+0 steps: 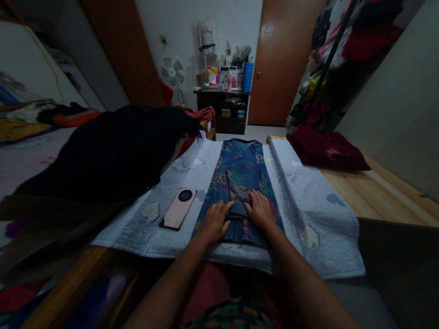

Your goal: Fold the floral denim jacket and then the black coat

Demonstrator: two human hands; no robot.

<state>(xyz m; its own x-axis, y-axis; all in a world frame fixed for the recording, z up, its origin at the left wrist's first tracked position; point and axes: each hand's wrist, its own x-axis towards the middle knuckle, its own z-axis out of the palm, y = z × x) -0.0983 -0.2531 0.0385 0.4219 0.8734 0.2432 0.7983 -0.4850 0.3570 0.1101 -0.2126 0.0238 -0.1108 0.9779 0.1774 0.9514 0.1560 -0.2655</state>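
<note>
In front of me a blue denim garment with a colourful flower print (242, 167) lies flat on a pale quilted cloth (202, 251). A narrow section with a stitched end, perhaps a sleeve, is folded over its middle. My left hand (216, 221) rests on the left side of that section, thumb and fingers spread. On the other side my right hand (260, 210) lies with its fingers apart, touching the fabric near the stitched end. Neither hand grips anything that I can see. A pink phone (179, 208) lies face down left of the garment.
A large heap of dark clothes (113, 151) stands at the left. A folded maroon garment (331, 148) lies on the wooden surface (387, 192) at the right. Farther back are a white fan (172, 71), a dark cabinet (222, 112) and a wooden door (277, 64).
</note>
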